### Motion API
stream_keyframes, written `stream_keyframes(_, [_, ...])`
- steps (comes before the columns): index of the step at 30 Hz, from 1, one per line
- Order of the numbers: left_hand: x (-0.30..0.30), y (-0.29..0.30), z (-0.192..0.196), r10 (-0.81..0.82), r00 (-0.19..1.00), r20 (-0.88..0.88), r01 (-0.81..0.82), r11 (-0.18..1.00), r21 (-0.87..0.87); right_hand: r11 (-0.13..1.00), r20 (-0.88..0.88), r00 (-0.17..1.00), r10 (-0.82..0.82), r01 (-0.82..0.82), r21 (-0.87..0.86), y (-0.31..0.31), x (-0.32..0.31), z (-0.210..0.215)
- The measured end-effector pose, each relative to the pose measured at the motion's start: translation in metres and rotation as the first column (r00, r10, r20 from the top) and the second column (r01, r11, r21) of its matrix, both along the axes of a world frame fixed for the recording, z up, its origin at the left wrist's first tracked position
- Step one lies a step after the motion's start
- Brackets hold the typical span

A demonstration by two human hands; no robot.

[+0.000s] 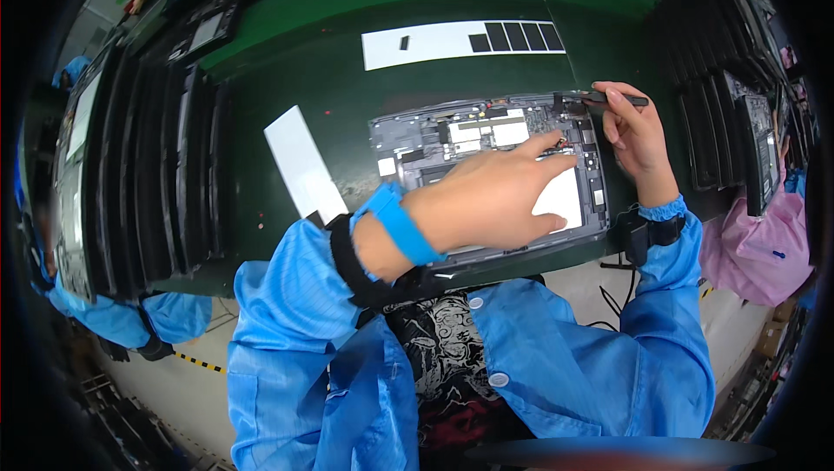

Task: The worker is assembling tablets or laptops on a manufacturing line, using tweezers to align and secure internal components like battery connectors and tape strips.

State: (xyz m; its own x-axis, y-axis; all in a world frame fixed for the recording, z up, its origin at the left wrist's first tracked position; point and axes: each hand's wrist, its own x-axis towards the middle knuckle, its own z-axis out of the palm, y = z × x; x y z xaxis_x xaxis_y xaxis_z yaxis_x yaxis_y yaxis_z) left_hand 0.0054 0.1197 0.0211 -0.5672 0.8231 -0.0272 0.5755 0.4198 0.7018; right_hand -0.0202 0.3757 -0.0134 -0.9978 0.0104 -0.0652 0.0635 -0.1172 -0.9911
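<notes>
a dark green counter [261, 184] spreads beneath everything, bending at its edges. along its left side stands a long row of dark upright panels [143, 175], packed close together; on the right side is another row of dark panels [708, 128]. between the two, toward the near edge of the counter, lies an opened laptop base [417, 134], its boards and parts facing up.

beyond it, well apart from the left row, a long white strip [426, 43] carries five black rectangles [517, 37] at its right end, the leftmost one shorter. a second white strip [300, 158] lies slanted, left of the laptop base.

the left hand [504, 193] reaches across the laptop base with fingers spread, over a white panel [563, 197] on its right part; nothing shows in its grasp. the right hand [638, 128] pinches a slender dark tool [632, 100], whose tip is at the base's far right corner. smallest is a black piece [405, 43], alone on the long strip.
</notes>
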Motion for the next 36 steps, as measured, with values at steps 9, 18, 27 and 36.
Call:
stream_keyframes(9, [0.007, 0.001, 0.0, -0.022, 1.0, 0.015, 0.022, 0.999, -0.046, 0.975, 0.061, 0.973, 0.223, -0.222, -0.027, 0.006, 0.011, -0.008])
stream_keyframes(18, [0.006, 0.0, -0.002, 0.014, 0.997, -0.075, -0.01, 0.999, 0.053, 0.991, 0.108, 0.987, 0.122, -0.128, 0.046, -0.001, 0.009, -0.007])
stream_keyframes(27, [0.007, 0.001, 0.001, 0.009, 1.0, -0.001, -0.009, 1.0, -0.008, 0.992, 0.096, 0.991, 0.097, -0.104, 0.067, -0.007, 0.01, -0.004])
stream_keyframes(36, [0.009, 0.001, 0.002, -0.012, 0.999, -0.038, 0.011, 1.0, -0.021, 0.993, 0.089, 0.992, 0.092, -0.098, 0.067, -0.008, 0.011, -0.002])
